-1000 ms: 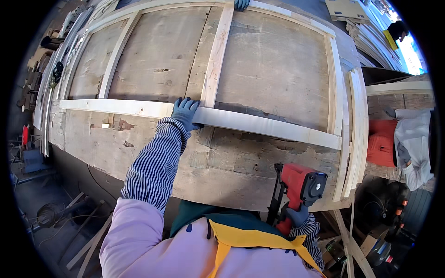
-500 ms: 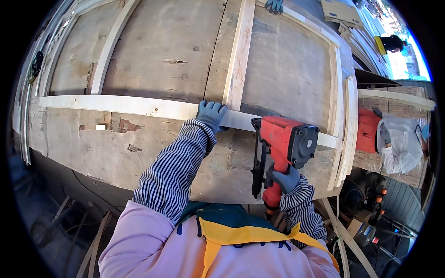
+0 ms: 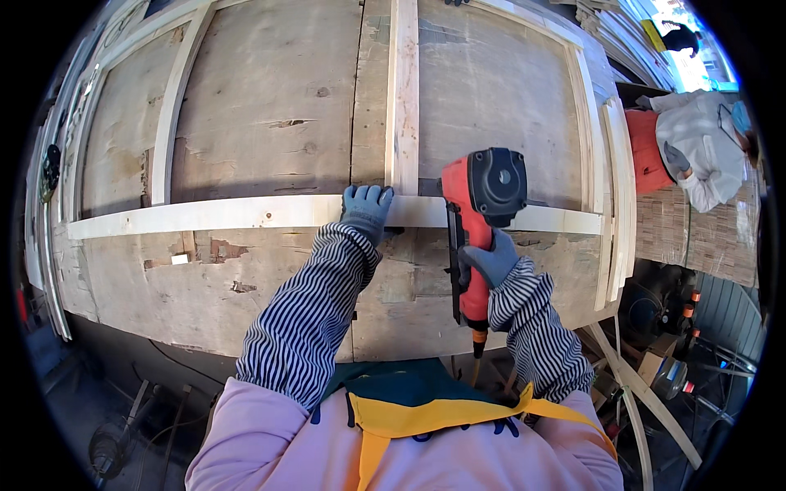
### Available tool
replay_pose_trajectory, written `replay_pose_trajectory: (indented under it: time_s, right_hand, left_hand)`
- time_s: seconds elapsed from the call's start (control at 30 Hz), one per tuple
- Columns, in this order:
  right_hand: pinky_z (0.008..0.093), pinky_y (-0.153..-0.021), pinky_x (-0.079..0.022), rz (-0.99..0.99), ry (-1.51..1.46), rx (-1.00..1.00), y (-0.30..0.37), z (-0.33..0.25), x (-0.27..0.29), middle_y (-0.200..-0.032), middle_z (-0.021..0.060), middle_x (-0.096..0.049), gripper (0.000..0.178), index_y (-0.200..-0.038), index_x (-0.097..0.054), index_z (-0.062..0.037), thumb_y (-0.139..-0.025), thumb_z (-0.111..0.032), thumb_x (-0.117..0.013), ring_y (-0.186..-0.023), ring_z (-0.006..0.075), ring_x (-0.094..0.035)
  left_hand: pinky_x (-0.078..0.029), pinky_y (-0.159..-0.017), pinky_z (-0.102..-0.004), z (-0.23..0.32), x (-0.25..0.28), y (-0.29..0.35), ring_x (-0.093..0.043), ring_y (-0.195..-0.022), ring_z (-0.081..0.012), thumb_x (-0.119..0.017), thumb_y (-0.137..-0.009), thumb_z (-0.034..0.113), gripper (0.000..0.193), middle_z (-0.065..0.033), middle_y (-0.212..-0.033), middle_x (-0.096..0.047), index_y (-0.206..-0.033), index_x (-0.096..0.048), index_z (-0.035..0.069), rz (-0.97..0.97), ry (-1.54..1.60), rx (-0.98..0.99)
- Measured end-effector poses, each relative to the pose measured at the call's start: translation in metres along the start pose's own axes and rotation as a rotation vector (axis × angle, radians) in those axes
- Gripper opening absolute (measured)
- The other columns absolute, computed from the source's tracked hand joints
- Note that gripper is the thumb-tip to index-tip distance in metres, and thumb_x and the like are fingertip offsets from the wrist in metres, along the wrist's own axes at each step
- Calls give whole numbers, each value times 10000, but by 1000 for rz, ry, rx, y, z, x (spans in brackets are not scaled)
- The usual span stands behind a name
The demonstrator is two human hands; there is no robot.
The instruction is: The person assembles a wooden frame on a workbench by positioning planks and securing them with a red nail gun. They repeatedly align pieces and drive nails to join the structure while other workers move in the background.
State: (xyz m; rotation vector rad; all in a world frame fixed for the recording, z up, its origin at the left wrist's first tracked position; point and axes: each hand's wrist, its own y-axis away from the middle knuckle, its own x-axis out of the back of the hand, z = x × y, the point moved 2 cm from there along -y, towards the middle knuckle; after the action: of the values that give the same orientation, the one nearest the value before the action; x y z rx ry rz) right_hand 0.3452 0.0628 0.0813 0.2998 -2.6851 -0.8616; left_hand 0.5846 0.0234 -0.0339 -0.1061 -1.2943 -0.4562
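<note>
Across worn brown plywood workbench [image 3: 286, 282]: pale wooden frame [image 3: 404, 98], laid out, crosspieces [image 3: 170, 123] meeting long front rail [image 3: 278, 212], fastening undeterminable; left grey-blue gloved hand [image 3: 366, 211], curled over that rail; right grey-blue gloved hand [image 3: 493, 262], wrapped round red-and-black nail gun [image 3: 468, 200]

no text, labels, numbers or signs legible

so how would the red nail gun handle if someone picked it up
The nail gun looks rigid, with a hard-shelled body. It's probably top-heavy, its bulky dark head outsizing the slim handle. The gloved right hand grips it, so slipping seems unlikely.
</note>
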Motion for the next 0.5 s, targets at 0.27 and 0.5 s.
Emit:
replay_pose_trajectory:
  time_s: [0.27, 0.5]
  right_hand:
    - [323, -529, -502, -89, -240, -178, -22, -37, -15, -670, 93, -593, 212, -915, -566, -1, -732, -69, -648, -558, 186, -591]
    - [326, -514, -508, -129, -303, -176, -14, -36, -19, -673, 104, -602, 207, -904, -576, 10, -739, -75, -668, -536, 198, -594]
  left_hand:
    - [-272, -1003, -492, -4, -1, 0, -435, -1157, -284, -734, -606, 626, 936, -107, -1213, -491, -1297, -444, 64, 17, 42, -38]
    - [-284, -994, -469, -5, -6, 2, -446, -1139, -298, -720, -623, 626, 931, -118, -1206, -500, -1312, -440, 66, -1, 13, -40]
